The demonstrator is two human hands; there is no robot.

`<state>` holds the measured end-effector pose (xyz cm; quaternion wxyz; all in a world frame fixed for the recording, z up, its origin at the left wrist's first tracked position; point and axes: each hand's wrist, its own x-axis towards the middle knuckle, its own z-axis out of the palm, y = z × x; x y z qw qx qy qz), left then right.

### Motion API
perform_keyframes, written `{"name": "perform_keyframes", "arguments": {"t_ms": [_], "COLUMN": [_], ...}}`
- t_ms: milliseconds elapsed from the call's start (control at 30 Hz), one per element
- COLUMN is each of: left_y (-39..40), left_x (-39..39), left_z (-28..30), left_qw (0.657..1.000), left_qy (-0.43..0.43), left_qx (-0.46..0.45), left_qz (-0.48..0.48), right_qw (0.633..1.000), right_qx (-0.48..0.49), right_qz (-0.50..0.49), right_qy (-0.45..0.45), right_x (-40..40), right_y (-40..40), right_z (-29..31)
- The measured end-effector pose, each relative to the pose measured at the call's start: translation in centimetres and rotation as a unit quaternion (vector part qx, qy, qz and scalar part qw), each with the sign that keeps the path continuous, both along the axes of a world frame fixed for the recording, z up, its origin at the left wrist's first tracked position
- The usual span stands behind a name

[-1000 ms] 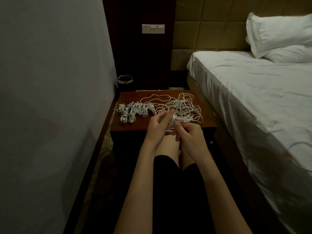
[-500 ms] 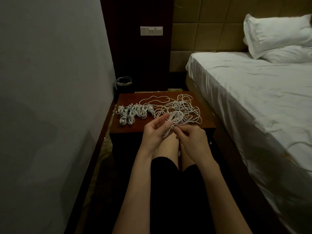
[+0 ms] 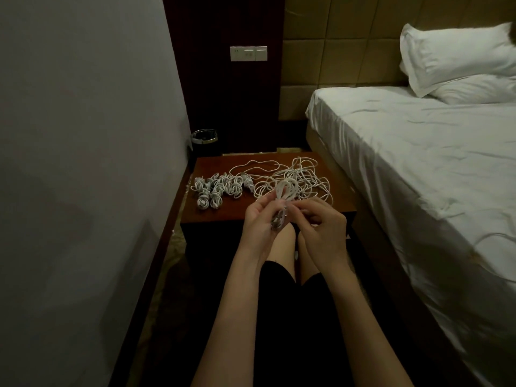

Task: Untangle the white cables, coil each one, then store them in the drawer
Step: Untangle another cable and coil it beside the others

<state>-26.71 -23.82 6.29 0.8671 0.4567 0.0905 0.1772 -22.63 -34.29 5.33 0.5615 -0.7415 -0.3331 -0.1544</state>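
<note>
While both hands meet above the near edge of the nightstand [image 3: 223,210], they work one white cable bundle [image 3: 283,201] between them. The left hand [image 3: 258,219] curls its fingers round the lower part of the bundle, whose looped top rises above the fingertips. The right hand [image 3: 324,222] is close beside it, its thumb and forefinger pinching the same bundle at about its middle, so the two hands are nearly touching.

Behind the hands, on the right half of the nightstand top, lies the tangled heap of loose white cables [image 3: 296,177], its strands running to the far edge and out toward the right edge. On the left half sits a cluster of coiled cables [image 3: 217,189], small bundles lying side by side from the left edge toward the middle, two of them a little nearer the front edge than the others.

A small bin [image 3: 204,138] with a shiny rim stands on the floor beyond the far left corner of the nightstand, against the grey wall [image 3: 83,135]. A bed [image 3: 418,152] with white sheets and two pillows [image 3: 458,57] runs along the right side, and a switch plate [image 3: 248,53] is mounted on the dark panel past the nightstand.
</note>
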Motion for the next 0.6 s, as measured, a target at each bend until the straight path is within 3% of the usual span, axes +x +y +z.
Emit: {"name": "perform_keyframes", "arguments": {"t_ms": [267,433,600], "left_y": [0.0,-0.3,-0.6], "left_x": [0.3,0.2,0.4], "left_z": [0.0,0.0,-0.2], "left_qw": [1.0,0.999,0.991], "left_qy": [0.01,0.019,0.028], "left_qx": [0.009,0.03,0.127], "left_qz": [0.024,0.015,0.026], "right_qw": [0.994,0.998,0.967], "right_qx": [0.003,0.004,0.063], "right_qz": [0.062,0.027,0.031], "right_qy": [0.088,0.063,0.245], "right_x": [0.5,0.2,0.7], "right_y": [-0.1,-0.2,-0.7], "right_z": [-0.1,0.3,0.9]}}
